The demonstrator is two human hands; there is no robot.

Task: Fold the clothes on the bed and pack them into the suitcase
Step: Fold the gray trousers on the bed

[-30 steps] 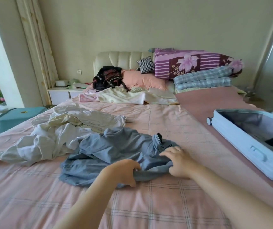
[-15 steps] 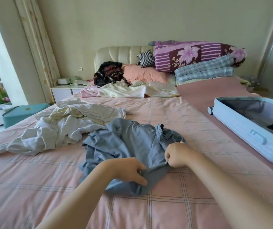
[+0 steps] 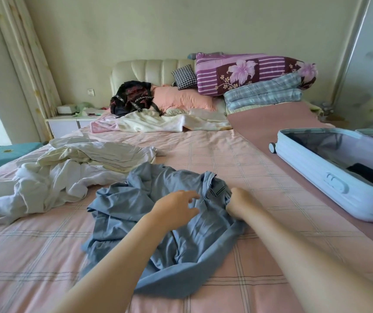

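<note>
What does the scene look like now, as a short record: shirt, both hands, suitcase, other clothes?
shirt: blue shirt, crumpled on the bed
left hand: open, fingers spread over the shirt
right hand: grips the shirt beside its collar
suitcase: open, right of the shirt, dark item inside
other clothes: white pile, left of the shirt, unfolded

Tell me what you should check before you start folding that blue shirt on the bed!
1. Right hand grips the blue shirt beside its collar: ok.
2. Left hand has hold of the shirt too: not ok, its fingers are spread open over the cloth.
3. Shirt lies flat and smooth: not ok, it is crumpled in a heap.
4. Suitcase is open and ready: ok, with only a dark item showing inside.
5. White clothes lie apart from the shirt: cannot tell, their edges meet.
</note>
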